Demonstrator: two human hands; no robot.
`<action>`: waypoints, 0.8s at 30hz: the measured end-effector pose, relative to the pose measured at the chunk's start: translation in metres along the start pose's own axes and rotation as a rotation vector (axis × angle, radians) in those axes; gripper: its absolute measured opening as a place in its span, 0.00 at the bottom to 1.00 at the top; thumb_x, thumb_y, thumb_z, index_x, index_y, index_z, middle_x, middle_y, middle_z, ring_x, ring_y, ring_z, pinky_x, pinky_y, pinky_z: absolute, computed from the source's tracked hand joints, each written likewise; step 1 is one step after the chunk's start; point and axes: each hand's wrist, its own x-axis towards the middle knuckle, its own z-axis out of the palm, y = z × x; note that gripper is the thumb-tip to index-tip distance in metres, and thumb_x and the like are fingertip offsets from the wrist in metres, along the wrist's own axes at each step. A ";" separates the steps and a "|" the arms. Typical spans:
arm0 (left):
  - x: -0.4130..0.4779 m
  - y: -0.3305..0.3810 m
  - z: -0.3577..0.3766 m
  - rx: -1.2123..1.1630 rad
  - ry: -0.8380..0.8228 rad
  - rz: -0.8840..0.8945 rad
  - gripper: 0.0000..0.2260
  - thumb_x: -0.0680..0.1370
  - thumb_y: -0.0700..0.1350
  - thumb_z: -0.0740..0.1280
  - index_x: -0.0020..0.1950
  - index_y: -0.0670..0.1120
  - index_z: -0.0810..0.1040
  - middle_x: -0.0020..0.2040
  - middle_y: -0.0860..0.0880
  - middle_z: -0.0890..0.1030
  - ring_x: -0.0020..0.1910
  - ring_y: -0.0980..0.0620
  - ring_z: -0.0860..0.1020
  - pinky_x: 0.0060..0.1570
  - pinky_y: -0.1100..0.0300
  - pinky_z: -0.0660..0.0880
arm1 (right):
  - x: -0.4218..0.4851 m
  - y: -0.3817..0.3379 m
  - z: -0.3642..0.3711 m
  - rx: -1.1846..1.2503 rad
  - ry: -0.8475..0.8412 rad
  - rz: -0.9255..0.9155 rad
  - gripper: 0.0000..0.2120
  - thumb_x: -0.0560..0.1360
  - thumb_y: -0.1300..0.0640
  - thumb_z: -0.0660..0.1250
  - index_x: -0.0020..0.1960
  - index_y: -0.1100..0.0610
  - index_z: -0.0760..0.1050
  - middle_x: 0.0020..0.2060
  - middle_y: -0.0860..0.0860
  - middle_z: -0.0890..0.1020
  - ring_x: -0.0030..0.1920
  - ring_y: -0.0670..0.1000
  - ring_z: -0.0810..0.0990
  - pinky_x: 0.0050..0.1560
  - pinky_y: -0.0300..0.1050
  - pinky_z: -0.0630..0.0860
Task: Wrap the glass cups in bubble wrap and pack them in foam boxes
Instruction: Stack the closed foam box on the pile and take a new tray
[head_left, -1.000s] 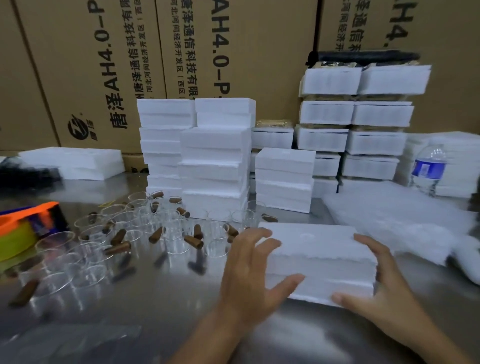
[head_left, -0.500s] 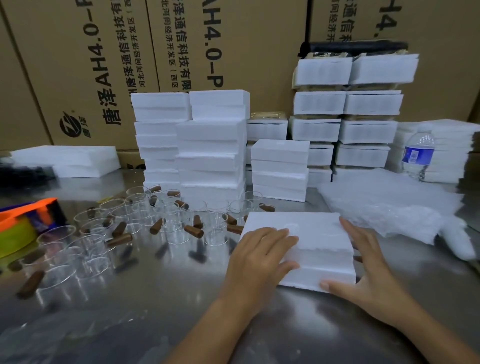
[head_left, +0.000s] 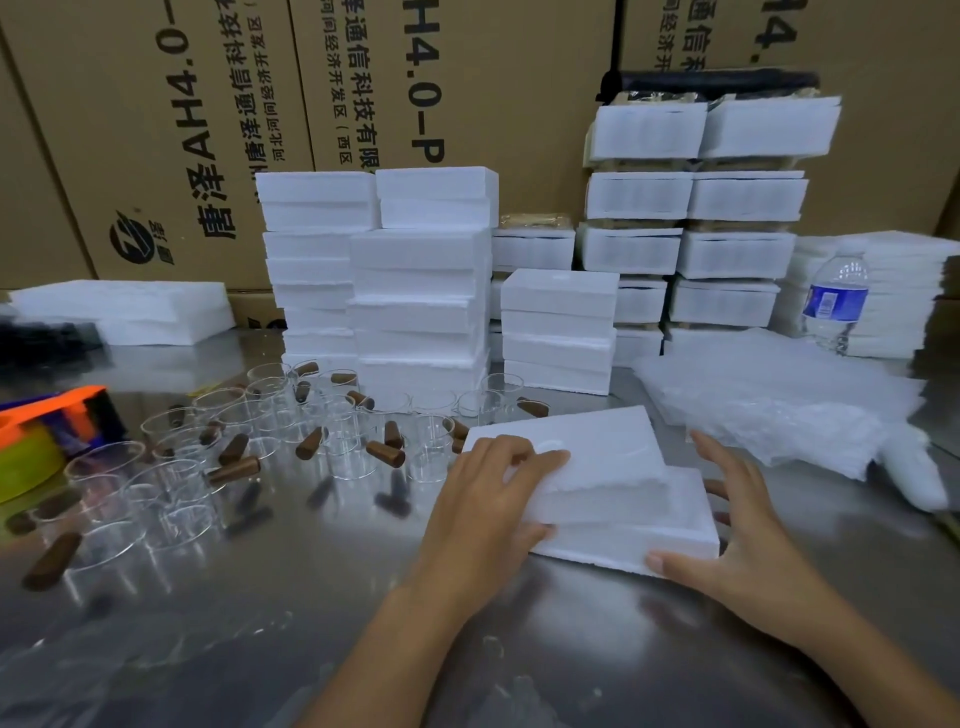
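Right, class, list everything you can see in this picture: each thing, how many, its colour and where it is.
foam lid: one, white, front centre, skewed on its base
foam base: one, white, under the lid
foam boxes: many, white, stacked behind the cups
glass cups: many, clear with brown handles, left centre
bubble wrap: one pile, whitish, right
water bottle: one, clear with blue label, far right
tape dispenser: one, orange, left edge
cartons: several, brown, along the back
table: one, steel grey, under everything
left hand: grips the lid
right hand: fingers spread against the base
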 end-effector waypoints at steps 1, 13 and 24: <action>0.000 0.000 0.000 0.003 -0.001 0.019 0.32 0.58 0.40 0.82 0.61 0.45 0.78 0.51 0.45 0.77 0.52 0.52 0.69 0.50 0.57 0.72 | 0.000 0.001 -0.001 0.004 0.003 0.005 0.52 0.57 0.51 0.81 0.67 0.25 0.51 0.62 0.24 0.56 0.62 0.36 0.67 0.53 0.37 0.71; 0.028 -0.039 -0.028 -0.733 0.670 -1.045 0.17 0.71 0.52 0.73 0.56 0.54 0.70 0.49 0.56 0.78 0.49 0.59 0.79 0.41 0.67 0.77 | -0.003 -0.003 -0.004 -0.047 -0.075 0.083 0.51 0.61 0.54 0.80 0.66 0.26 0.48 0.65 0.33 0.57 0.61 0.29 0.63 0.50 0.26 0.66; 0.019 -0.081 -0.024 -0.862 0.828 -1.447 0.25 0.70 0.55 0.74 0.59 0.46 0.69 0.53 0.51 0.77 0.51 0.50 0.79 0.42 0.55 0.80 | 0.009 -0.041 0.005 -0.043 0.157 -0.013 0.27 0.66 0.40 0.66 0.61 0.29 0.60 0.61 0.26 0.63 0.61 0.22 0.59 0.58 0.29 0.60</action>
